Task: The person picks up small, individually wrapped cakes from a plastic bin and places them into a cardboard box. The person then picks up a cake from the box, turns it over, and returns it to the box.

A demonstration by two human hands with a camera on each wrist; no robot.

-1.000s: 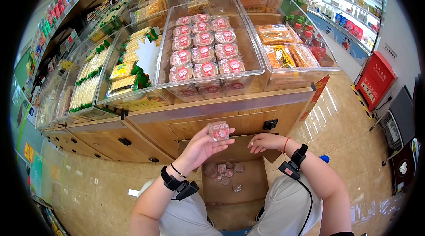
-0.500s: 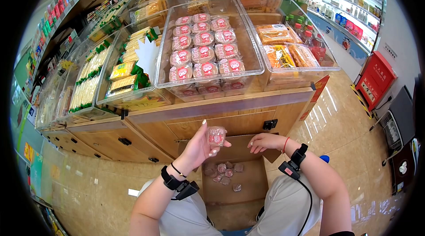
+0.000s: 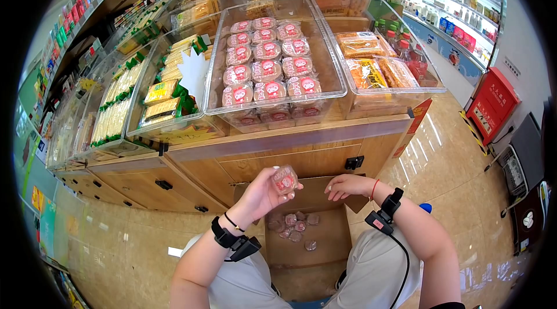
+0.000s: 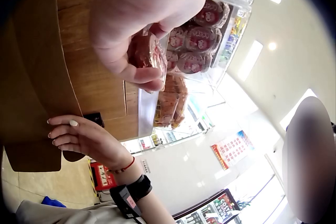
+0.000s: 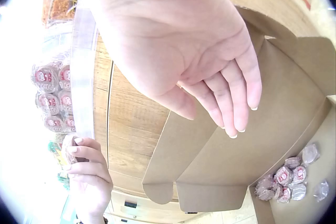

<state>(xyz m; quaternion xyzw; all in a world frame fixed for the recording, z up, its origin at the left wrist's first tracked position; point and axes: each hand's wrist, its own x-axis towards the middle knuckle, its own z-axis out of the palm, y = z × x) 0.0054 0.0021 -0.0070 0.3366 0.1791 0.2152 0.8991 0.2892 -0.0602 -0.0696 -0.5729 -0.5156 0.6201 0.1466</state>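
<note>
My left hand [image 3: 260, 197] grips a round cake in clear wrapping [image 3: 285, 180] with a pink printed label, held up in front of the wooden cabinet. Seen from the left wrist, curled fingers and thumb pinch the wrapped cake [image 4: 149, 55] by its edges. My right hand [image 3: 350, 186] hangs over the flap of a cardboard box [image 3: 331, 239], its fingers relaxed and nothing in them. The right wrist view shows that palm [image 5: 178, 50] and the loosely extended fingers. Several more wrapped cakes [image 3: 295, 225] lie loose at the far end inside the box.
Above the cabinet [image 3: 278, 164], a clear bin [image 3: 335, 71] holds rows of similar pink-labelled cakes. Bins with other packaged breads [image 3: 365, 45] and snacks [image 3: 162, 100] stand on both sides. The box sits on the floor between the person's legs [image 3: 380, 257].
The left hand has turned the wrapped cake about, first lifting its index finger away and then curling the fingers round it again. The right hand has stayed still.
</note>
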